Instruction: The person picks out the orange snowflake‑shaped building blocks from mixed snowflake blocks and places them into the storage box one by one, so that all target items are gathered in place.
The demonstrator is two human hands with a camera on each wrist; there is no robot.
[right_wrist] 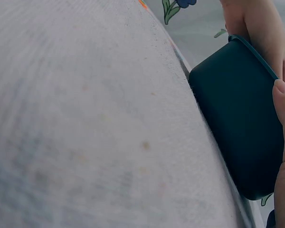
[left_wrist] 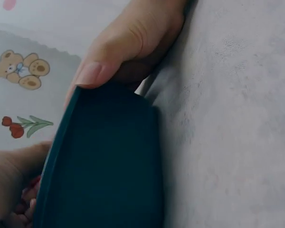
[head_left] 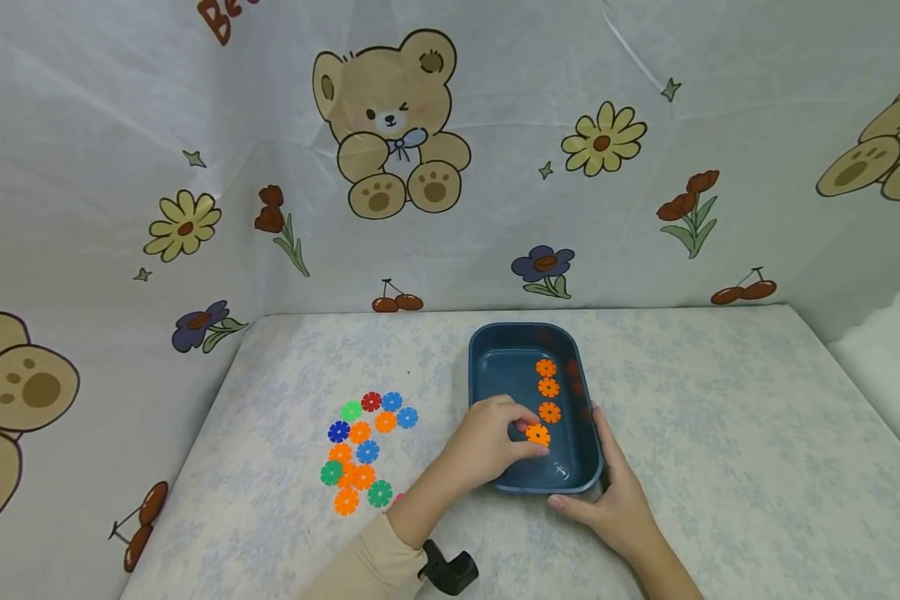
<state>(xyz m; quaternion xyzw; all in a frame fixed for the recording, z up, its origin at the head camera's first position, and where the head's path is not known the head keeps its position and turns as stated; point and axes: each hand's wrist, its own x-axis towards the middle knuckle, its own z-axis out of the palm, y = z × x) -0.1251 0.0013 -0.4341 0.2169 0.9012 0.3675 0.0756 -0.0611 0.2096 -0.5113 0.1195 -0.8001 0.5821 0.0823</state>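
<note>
In the head view, my left hand (head_left: 487,446) reaches over the near part of a dark blue tray (head_left: 504,346). Thumb and index finger pinch an orange snowflake disc (head_left: 537,435). Three more orange discs (head_left: 548,387) lie in a column along the tray's right side. At the near right corner, my right hand (head_left: 621,504) grips the tray, fingers along its right wall and thumb at the front. In the right wrist view, the right thumb (right_wrist: 282,90) rests on the tray's rim, and the left hand (right_wrist: 259,28) hangs over the far side.
Left of the tray lies a loose cluster of snowflake discs (head_left: 360,432) in orange, blue, green and red. A black wrist strap (head_left: 448,569) sits by the left sleeve. Behind the table hangs a printed cloth (head_left: 495,250) with bears and flowers.
</note>
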